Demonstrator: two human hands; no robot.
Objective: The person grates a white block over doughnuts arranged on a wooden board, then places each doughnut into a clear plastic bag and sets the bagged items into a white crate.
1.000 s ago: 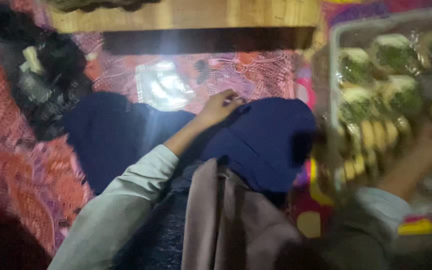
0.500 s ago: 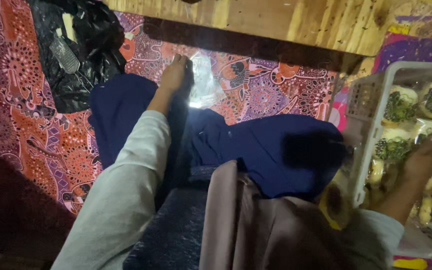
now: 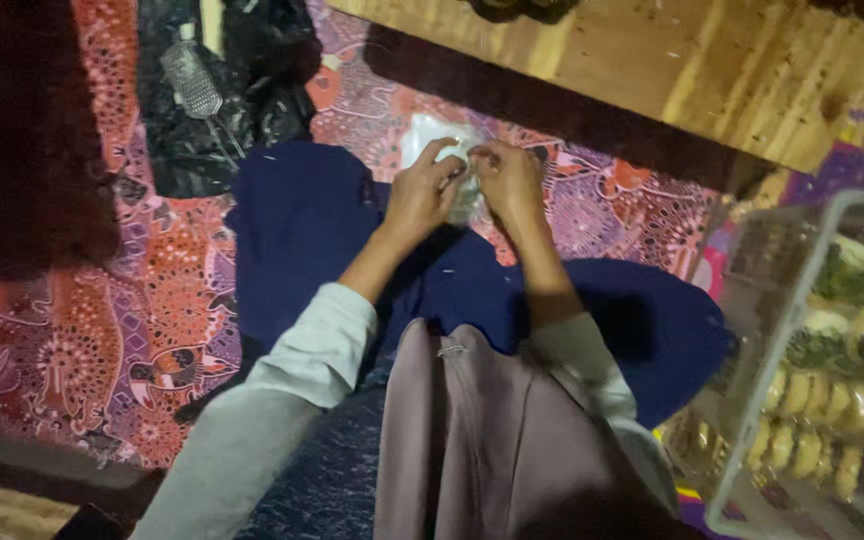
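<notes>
clear plastic bag (image 3: pixel 440 150) | lies on the patterned floor mat (image 3: pixel 102 330), past the blue cloth (image 3: pixel 302 220) | long way cannot be told | left hand (image 3: pixel 422 195) and right hand (image 3: pixel 507 180) both pinch its top

Both arms in long light-grey sleeves, soft knit-like fabric, cuffs pushed up well behind the fingers so forearms are bare. Left hand (image 3: pixel 420 196) & right hand (image 3: pixel 508 178): no gloves; rings or watch can't be made out in the dim light. Below the sleeves, nearest the camera, a taupe/mauve-brown cloth panel (image 3: pixel 482 440) hangs down the front w/ a vertical seam and small pin or clip near its top. Legs covered by dark navy skirt (image 3: pixel 302 230), plain, no pattern, spreading wide both sides.
</notes>
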